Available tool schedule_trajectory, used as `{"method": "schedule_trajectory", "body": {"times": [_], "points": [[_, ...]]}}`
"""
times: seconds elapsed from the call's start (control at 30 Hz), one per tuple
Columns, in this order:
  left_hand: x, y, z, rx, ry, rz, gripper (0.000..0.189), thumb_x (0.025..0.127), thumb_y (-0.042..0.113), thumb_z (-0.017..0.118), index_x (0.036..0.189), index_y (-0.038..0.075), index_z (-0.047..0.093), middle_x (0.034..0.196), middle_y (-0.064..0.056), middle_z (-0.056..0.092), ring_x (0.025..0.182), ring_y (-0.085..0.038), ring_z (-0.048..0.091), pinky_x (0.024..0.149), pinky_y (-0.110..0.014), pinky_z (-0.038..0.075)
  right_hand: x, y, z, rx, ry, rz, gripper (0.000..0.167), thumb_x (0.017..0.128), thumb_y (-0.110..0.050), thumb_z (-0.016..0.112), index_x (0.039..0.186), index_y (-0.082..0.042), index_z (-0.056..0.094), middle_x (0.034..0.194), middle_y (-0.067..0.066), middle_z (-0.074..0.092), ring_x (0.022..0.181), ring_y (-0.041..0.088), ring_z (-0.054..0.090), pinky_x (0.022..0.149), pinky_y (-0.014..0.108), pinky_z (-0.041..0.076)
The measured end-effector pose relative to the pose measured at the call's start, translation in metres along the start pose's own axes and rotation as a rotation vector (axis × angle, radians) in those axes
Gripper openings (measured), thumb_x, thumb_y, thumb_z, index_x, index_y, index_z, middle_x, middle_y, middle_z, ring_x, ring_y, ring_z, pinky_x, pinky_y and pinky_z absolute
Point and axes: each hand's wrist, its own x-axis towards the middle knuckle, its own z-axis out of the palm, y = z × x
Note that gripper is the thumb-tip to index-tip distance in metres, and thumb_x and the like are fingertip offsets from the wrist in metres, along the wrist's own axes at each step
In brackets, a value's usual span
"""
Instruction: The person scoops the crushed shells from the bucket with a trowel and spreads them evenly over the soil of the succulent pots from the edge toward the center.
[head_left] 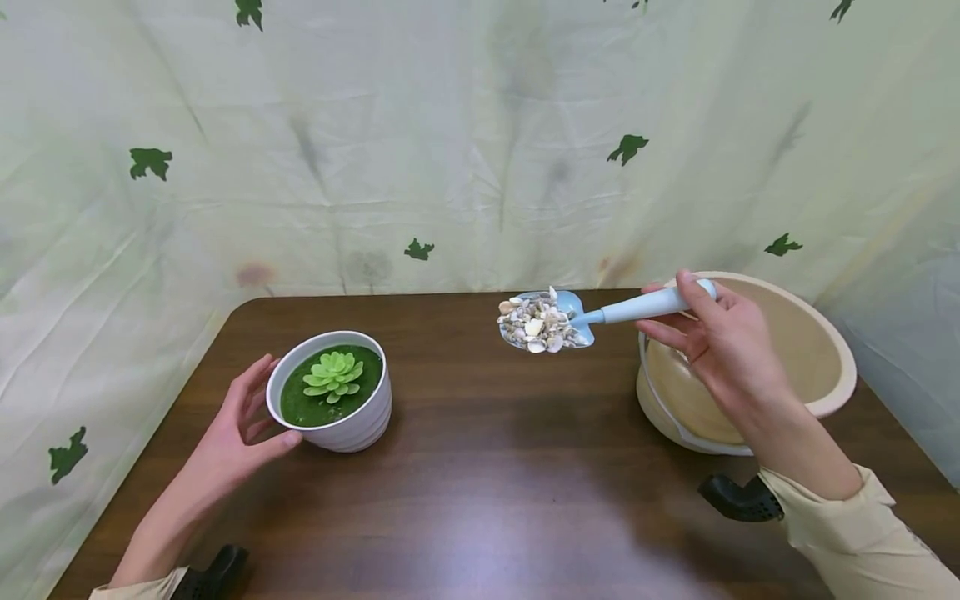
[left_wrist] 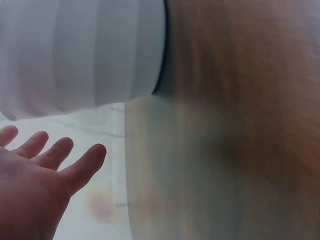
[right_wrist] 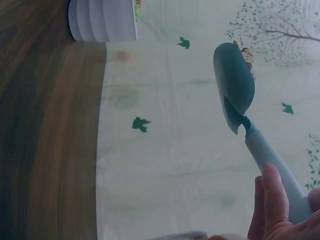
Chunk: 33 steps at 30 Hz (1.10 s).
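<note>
A light blue hand trowel [head_left: 637, 307] is held level above the table by its handle in my right hand [head_left: 738, 354]. Small shells and pebbles [head_left: 538, 323] are heaped in its scoop. From the right wrist view, the trowel's underside [right_wrist: 235, 80] shows, with a few shells poking over the edge. At the left, a white ribbed pot [head_left: 360, 429] stands upright, holding a pale green succulent [head_left: 333, 377] on a green mossy surface. My left hand [head_left: 236, 425] is spread beside it, fingertips and thumb right at its rim; the left wrist view shows the fingers extended.
Behind my right hand stands a large cream bucket [head_left: 840, 358] with a wide rim. The dark brown wooden table [head_left: 465, 467] has rounded corners. A pale cloth [head_left: 465, 167] with green leaf shapes hangs around its back and sides.
</note>
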Motion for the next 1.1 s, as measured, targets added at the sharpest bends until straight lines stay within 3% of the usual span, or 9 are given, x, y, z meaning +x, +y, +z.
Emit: {"method": "schedule_trajectory", "body": {"times": [0.17,0.33,0.5,0.73,1.1], "points": [[0.012,-0.004,0.002,-0.137,-0.037,0.018,0.103,0.078,-0.015,0.07,0.158,0.016,0.013,0.16,-0.016,0.014,0.135,-0.001,0.03,0.095,-0.01,0.034,0.004,0.011,0.009,-0.051,0.001,-0.017,0.024,0.097,-0.009,0.061,0.076,0.001,0.054,0.094,0.018,0.069,0.093,0.029,0.07,0.081,0.046,0.052],[0.018,-0.004,0.003,-0.198,-0.037,0.032,0.107,0.072,-0.017,0.071,0.158,0.013,0.014,0.158,-0.018,0.013,0.13,-0.006,0.035,0.093,-0.012,0.036,0.007,0.021,0.019,-0.082,0.009,-0.027,0.023,0.096,-0.01,0.063,0.079,0.001,0.052,0.092,0.015,0.066,0.094,0.027,0.07,0.081,0.045,0.052],[0.021,-0.003,0.002,-0.147,-0.022,0.049,0.109,0.069,-0.018,0.074,0.157,0.013,0.018,0.157,-0.014,0.02,0.131,-0.01,0.034,0.095,-0.012,0.034,0.01,0.032,0.031,-0.102,0.013,-0.019,0.022,0.095,-0.013,0.065,0.088,0.001,0.05,0.094,0.014,0.069,0.093,0.025,0.071,0.082,0.045,0.052],[0.021,0.0,0.003,-0.031,-0.021,-0.033,0.109,0.073,-0.007,0.077,0.158,0.025,0.017,0.145,-0.008,0.033,0.121,-0.006,0.039,0.09,-0.012,0.035,0.016,0.053,0.044,-0.134,0.019,0.02,0.023,0.096,-0.016,0.065,0.09,0.001,0.05,0.098,0.017,0.072,0.095,0.026,0.07,0.082,0.045,0.052],[0.027,-0.001,0.008,-0.05,-0.019,-0.045,0.108,0.074,-0.006,0.078,0.158,0.027,0.018,0.145,-0.014,0.033,0.12,-0.006,0.041,0.091,-0.012,0.035,0.026,0.092,0.059,-0.158,0.049,0.054,0.023,0.096,-0.016,0.065,0.097,0.001,0.049,0.097,0.016,0.072,0.091,0.025,0.071,0.082,0.046,0.053]]}}
